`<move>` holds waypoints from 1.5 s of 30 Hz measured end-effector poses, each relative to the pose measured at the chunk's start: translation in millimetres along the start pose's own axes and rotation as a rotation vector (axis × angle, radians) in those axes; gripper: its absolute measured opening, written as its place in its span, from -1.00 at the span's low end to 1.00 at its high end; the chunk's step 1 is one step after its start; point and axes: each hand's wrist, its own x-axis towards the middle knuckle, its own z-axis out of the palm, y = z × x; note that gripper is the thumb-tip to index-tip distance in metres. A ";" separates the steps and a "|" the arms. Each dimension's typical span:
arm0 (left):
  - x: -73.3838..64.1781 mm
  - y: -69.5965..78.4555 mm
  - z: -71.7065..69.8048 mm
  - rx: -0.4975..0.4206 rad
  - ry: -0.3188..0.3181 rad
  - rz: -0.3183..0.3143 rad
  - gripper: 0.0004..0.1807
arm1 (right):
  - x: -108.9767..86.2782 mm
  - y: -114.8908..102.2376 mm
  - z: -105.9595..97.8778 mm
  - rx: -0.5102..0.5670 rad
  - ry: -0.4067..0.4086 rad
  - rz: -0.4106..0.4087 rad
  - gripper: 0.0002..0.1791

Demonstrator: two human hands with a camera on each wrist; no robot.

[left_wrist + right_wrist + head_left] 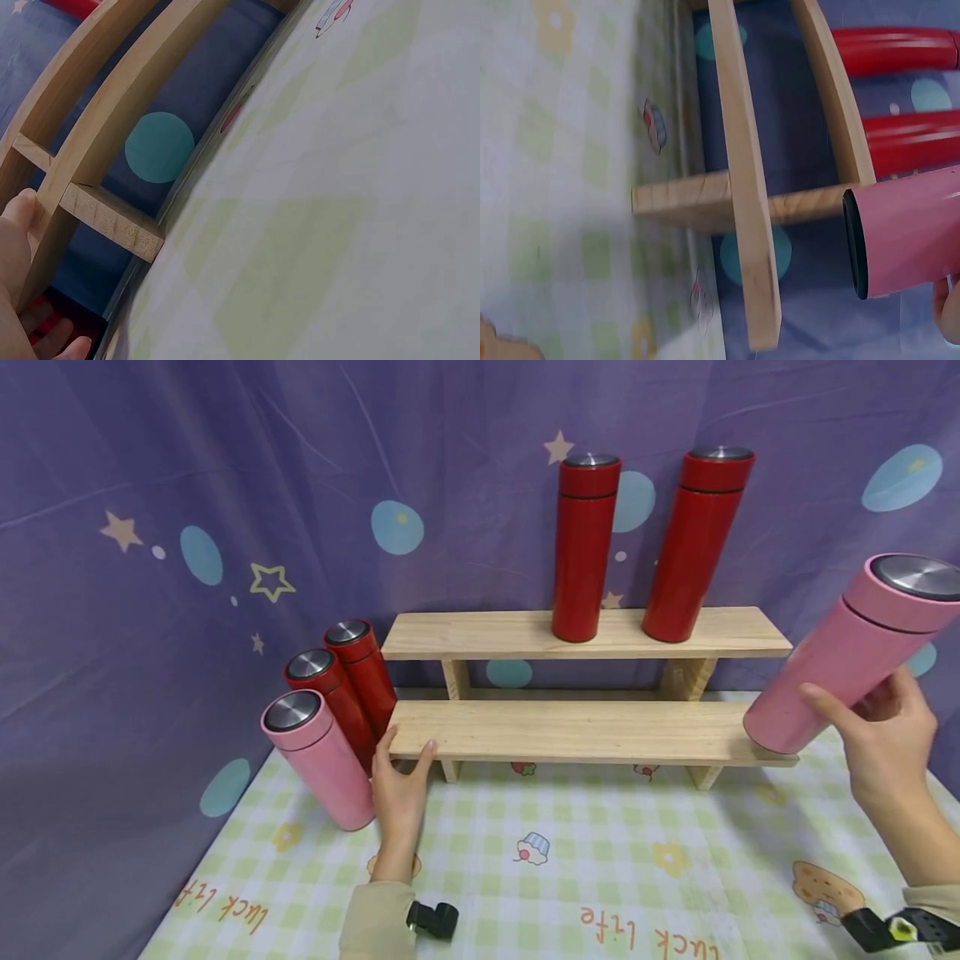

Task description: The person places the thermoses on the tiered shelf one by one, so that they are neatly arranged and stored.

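My right hand [888, 735] grips a pink thermos [847, 652] with a silver lid, tilted, beside the right end of the lower shelf. In the right wrist view the dark base of that pink thermos [907, 232] shows past the board's edge. My left hand [401, 793] rests its thumb and fingers at the left end of the wooden two-tier rack [570, 731]. In the left wrist view, the left thumb [21, 210] lies along the lower board. Two red thermoses, one [587, 552] near the middle and another [697, 547] farther right, stand on the upper shelf.
Left of the rack stand a second pink thermos [322, 760] and two red thermoses, one [333, 697] behind it and one [363, 668] farther back. A green checked cloth [510, 877] covers the table. A purple patterned curtain [300, 485] hangs behind.
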 end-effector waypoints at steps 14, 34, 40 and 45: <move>-1.5 0.7 -0.6 -0.012 -0.009 0.004 -0.19 | -15.6 0.9 50.2 0.099 -0.126 0.073 -0.39; 0.3 -0.8 -0.3 -0.015 -0.012 0.013 -0.19 | -33.4 14.4 133.9 0.040 -0.266 0.163 -0.38; 2.0 -1.1 -0.1 -0.006 -0.015 0.005 -0.19 | -35.5 16.5 157.0 0.087 -0.311 0.157 -0.37; 2.5 -1.9 1.0 0.000 -0.012 -0.002 -0.19 | -38.2 17.1 175.3 0.072 -0.342 0.158 -0.34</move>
